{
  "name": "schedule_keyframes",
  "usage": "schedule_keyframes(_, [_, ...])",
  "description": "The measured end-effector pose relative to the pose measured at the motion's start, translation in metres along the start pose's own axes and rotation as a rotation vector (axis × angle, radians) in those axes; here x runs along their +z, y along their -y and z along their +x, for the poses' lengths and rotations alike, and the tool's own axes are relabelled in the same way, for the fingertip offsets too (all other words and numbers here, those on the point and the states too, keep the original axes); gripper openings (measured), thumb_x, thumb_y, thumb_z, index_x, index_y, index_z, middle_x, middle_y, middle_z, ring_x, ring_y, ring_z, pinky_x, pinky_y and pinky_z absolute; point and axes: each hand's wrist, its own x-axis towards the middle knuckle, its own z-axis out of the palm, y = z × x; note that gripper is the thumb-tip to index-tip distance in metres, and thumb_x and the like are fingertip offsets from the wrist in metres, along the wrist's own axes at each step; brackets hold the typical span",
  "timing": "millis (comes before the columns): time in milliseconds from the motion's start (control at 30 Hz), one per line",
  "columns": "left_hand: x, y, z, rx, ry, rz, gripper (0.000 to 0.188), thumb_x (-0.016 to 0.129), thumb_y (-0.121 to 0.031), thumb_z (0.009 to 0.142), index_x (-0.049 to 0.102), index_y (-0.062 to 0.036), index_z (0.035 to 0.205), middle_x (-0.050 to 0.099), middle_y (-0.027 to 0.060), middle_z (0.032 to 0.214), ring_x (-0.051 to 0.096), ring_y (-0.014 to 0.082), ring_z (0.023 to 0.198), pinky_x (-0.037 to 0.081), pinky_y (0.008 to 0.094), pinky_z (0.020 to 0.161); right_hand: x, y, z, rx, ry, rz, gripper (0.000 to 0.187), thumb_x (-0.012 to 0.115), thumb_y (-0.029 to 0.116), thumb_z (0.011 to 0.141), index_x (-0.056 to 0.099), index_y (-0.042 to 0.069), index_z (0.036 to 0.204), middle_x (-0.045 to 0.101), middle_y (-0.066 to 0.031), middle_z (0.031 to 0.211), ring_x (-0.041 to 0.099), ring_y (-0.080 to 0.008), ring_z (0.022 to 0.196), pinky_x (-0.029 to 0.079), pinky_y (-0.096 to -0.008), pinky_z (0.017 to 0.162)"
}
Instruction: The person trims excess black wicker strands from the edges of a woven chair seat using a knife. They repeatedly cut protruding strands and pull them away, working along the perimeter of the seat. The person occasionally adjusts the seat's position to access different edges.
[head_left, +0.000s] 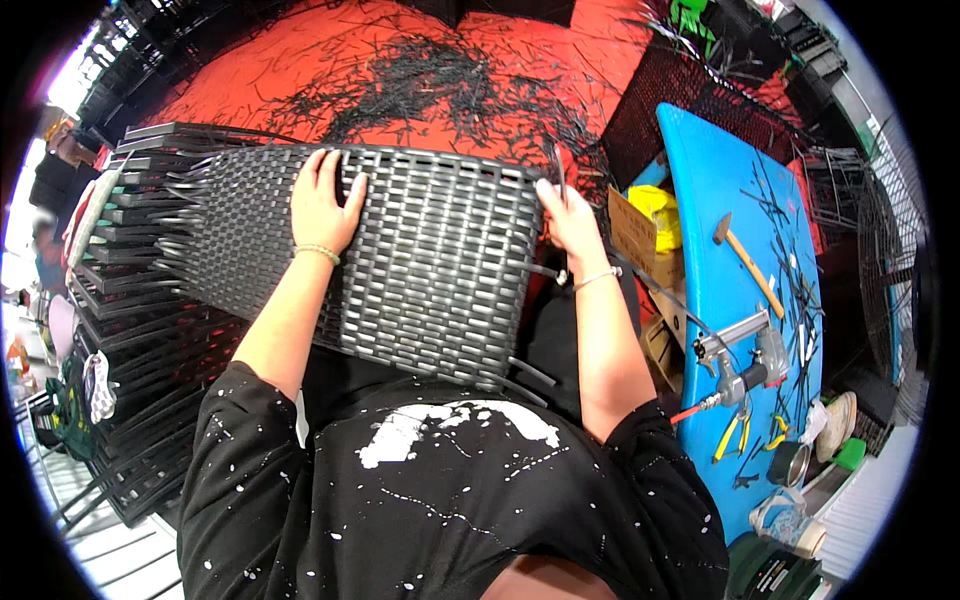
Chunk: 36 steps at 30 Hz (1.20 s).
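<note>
A black woven plastic-wicker panel (430,260) lies across my lap, with loose strip ends sticking out at its left and lower right. My left hand (328,205) rests flat on the weave near its upper middle, fingers spread. At the panel's upper right corner, my right hand (572,225) is closed, its thumb against the edge. A narrow dark piece (559,165) sticks up from the right hand's grip; whether it is a tool or a strip I cannot make out. The fingers' undersides are hidden.
Cut black strips (420,85) litter the red floor ahead. Stacked black frames (140,300) stand at the left. On the blue table (700,190) at the right are a hammer (750,262), a pneumatic tool (740,375) and yellow-handled pliers (733,437). A cardboard box (640,235) is beside it.
</note>
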Motion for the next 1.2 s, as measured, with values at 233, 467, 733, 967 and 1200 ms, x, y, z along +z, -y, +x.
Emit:
schedule_keyframes(233, [0.008, 0.010, 0.001, -0.036, 0.183, 0.060, 0.062, 0.049, -0.049, 0.097, 0.041, -0.0148, 0.147, 0.035, 0.0083, 0.156, 0.031, 0.0263, 0.145, 0.022, 0.0458, 0.118, 0.012, 0.023, -0.024, 0.120, 0.126, 0.098, 0.018, 0.072, 0.025, 0.091, 0.064, 0.010, 0.097, 0.054, 0.0086, 0.067, 0.030, 0.0008, 0.042, 0.019, -0.0196, 0.038])
schedule_keyframes(467, [-0.004, 0.005, 0.000, 0.009, 0.214, -0.024, 0.066, 0.056, -0.046, 0.094, 0.041, -0.0090, 0.146, 0.035, 0.0109, 0.156, 0.030, 0.0279, 0.145, 0.021, 0.0473, 0.118, 0.005, 0.048, -0.031, 0.231, 0.210, 0.074, 0.019, 0.068, 0.026, 0.094, 0.064, 0.008, 0.095, 0.053, 0.0088, 0.063, 0.030, 0.0021, 0.041, 0.017, -0.0195, 0.038])
schedule_keyframes(733, [-0.017, 0.015, 0.051, 0.059, 0.196, -0.058, 0.045, 0.066, -0.048, 0.087, 0.067, -0.0068, 0.106, 0.066, 0.0104, 0.108, 0.062, 0.0302, 0.102, 0.044, 0.0448, 0.093, 0.005, 0.041, -0.032, 0.271, 0.151, 0.098, 0.025, 0.068, 0.028, 0.094, 0.065, 0.006, 0.108, 0.064, 0.0060, 0.081, 0.040, 0.0018, 0.050, 0.025, -0.0189, 0.041])
schedule_keyframes(967, [0.022, 0.022, 0.071, 0.048, 0.222, -0.103, 0.042, 0.057, -0.045, 0.094, 0.071, -0.0070, 0.083, 0.068, 0.0100, 0.085, 0.063, 0.0283, 0.088, 0.042, 0.0411, 0.090, 0.001, 0.030, -0.025, 0.240, 0.144, 0.044, 0.031, 0.067, 0.024, 0.095, 0.064, 0.003, 0.117, 0.069, -0.0005, 0.100, 0.062, -0.0045, 0.078, 0.046, -0.0194, 0.061])
schedule_keyframes(1200, [0.030, 0.012, 0.071, 0.049, 0.150, -0.060, 0.040, 0.059, -0.041, 0.094, 0.068, -0.0053, 0.078, 0.066, 0.0101, 0.081, 0.061, 0.0303, 0.084, 0.044, 0.0426, 0.085, -0.008, 0.019, 0.004, 0.119, 0.131, 0.124, 0.033, 0.067, 0.023, 0.095, 0.063, 0.001, 0.120, 0.069, -0.0024, 0.105, 0.062, -0.0072, 0.088, 0.050, -0.0237, 0.078])
